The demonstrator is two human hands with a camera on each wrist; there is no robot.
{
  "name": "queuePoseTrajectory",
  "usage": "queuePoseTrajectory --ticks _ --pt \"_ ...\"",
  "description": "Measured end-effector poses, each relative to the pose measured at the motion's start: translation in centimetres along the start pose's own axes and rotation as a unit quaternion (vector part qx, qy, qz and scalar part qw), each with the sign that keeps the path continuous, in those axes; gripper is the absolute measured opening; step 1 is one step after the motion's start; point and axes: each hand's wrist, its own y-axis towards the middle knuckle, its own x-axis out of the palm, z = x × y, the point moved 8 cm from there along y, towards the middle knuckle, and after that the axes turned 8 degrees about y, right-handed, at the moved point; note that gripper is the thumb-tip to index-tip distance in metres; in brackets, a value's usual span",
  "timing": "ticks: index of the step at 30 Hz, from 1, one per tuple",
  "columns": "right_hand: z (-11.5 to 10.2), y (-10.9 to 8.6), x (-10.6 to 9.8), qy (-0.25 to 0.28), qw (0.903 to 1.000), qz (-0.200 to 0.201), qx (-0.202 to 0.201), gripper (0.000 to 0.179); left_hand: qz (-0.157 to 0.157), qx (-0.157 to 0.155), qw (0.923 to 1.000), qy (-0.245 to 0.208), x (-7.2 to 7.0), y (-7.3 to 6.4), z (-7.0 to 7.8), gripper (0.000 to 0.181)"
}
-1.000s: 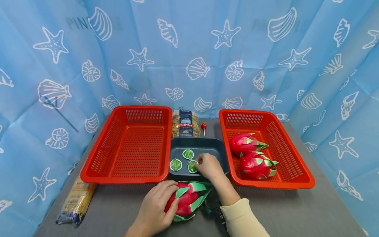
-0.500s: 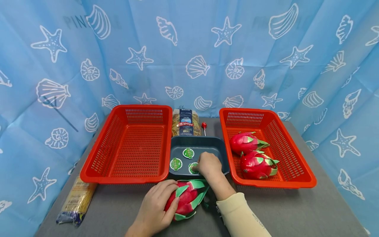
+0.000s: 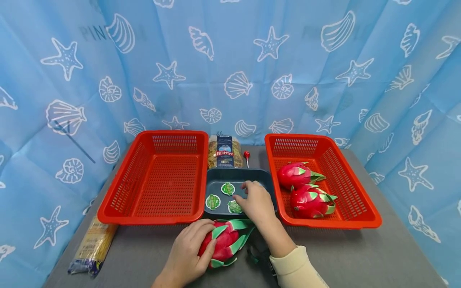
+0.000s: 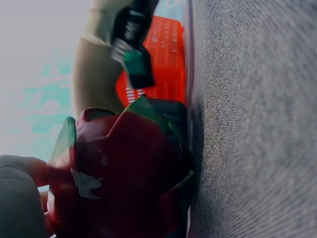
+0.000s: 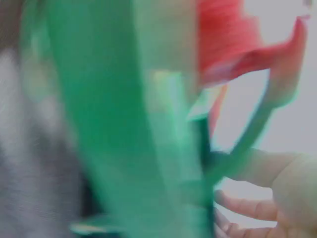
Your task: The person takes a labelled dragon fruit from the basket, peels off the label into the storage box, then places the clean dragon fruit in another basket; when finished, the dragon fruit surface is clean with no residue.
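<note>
My left hand point(image 3: 189, 250) grips a pink dragon fruit point(image 3: 225, 242) with green-tipped scales, lying on its side at the table's front. In the left wrist view this dragon fruit point(image 4: 124, 173) fills the lower left, fingers on its side. Over the dark blue tray point(image 3: 253, 176) hovers my right hand point(image 3: 257, 202), thumb and fingers spread with nothing between them. Green-and-white round stickers lie in the tray: one point(image 3: 227, 189) at the back, one point(image 3: 213, 202) at the left, one point(image 3: 235, 207) by my right thumb. Blurred green scales point(image 5: 104, 109) cover much of the right wrist view.
A red basket point(image 3: 153, 219) stands left of the tray. The red basket point(image 3: 345, 224) on the right holds two dragon fruits point(image 3: 311, 201). Behind the tray are a pasta bag point(image 3: 225, 152) and a red lollipop point(image 3: 246, 156). A spaghetti pack point(image 3: 93, 246) lies at the left edge.
My right hand has lifted off the sticker nearest it, and its fingers have parted. The left hand still holds the dragon fruit in the same spot.
</note>
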Motion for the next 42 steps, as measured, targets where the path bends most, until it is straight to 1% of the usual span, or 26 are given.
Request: queuePoseTrajectory --ticks 3,6,9,12,16,18,20,23,28,30,34,36,38,40,42 --pt "-1.5 -1.5 -2.3 0.041 0.9977 0.022 -0.048 0.030 0.002 0.000 1.0000 0.001 0.0 -0.1 0.0 0.032" --pt "-2.9 -2.9 -4.8 0.059 0.9928 0.046 -0.094 0.028 0.003 -0.004 1.0000 0.003 0.0 -0.1 -0.1 0.033" --pt "-4.0 -4.2 -7.4 0.072 0.9856 0.075 -0.133 0.028 0.001 -0.010 0.9999 0.002 0.1 -0.2 -0.2 0.032" --pt "-4.7 -5.4 -10.0 0.079 0.9756 0.112 -0.171 0.027 0.007 -0.006 1.0000 -0.004 0.2 -0.1 -0.1 0.031" --pt "-4.2 -6.7 -13.3 0.075 0.9613 0.169 -0.204 0.025 0.009 -0.001 0.9998 -0.016 0.5 -0.1 0.0 0.031" --pt "-3.5 -7.0 -14.8 0.075 0.9551 0.193 -0.212 0.025 0.002 -0.006 0.9997 -0.024 0.6 -0.2 0.0 0.031" --pt "-2.5 -7.1 -16.2 0.076 0.9513 0.210 -0.213 0.025 -0.005 -0.013 0.9995 -0.029 0.8 -0.2 0.0 0.031" --pt "-0.6 -7.0 -18.2 0.080 0.9490 0.232 -0.198 0.026 -0.004 -0.009 0.9993 -0.036 0.9 -0.2 0.2 0.032" --pt "3.1 -7.4 -21.2 0.103 0.9450 0.267 -0.158 0.023 0.003 0.013 0.9989 -0.045 0.9 -0.2 0.6 0.030" --pt "4.9 -7.7 -22.3 0.109 0.9443 0.284 -0.126 0.021 0.000 0.013 0.9986 -0.051 0.9 -0.1 0.6 0.030" --pt "8.5 -8.0 -24.0 0.108 0.9445 0.307 -0.043 0.023 -0.004 0.016 0.9979 -0.063 0.8 -0.1 0.8 0.032" --pt "10.2 -8.2 -24.5 0.101 0.9471 0.305 -0.011 0.025 -0.006 0.024 0.9974 -0.068 0.8 -0.1 0.9 0.032" --pt "11.7 -8.2 -24.8 0.084 0.9521 0.294 0.010 0.028 -0.006 0.036 0.9966 -0.074 0.6 0.0 1.2 0.031" --pt "13.3 -8.1 -24.9 0.059 0.9594 0.274 0.032 0.031 0.009 0.055 0.9946 -0.087 0.0 0.3 1.6 0.028" --pt "15.0 -8.0 -24.8 0.040 0.9663 0.247 0.061 0.037 0.039 0.086 0.9899 -0.105 -1.2 0.7 2.1 0.024"
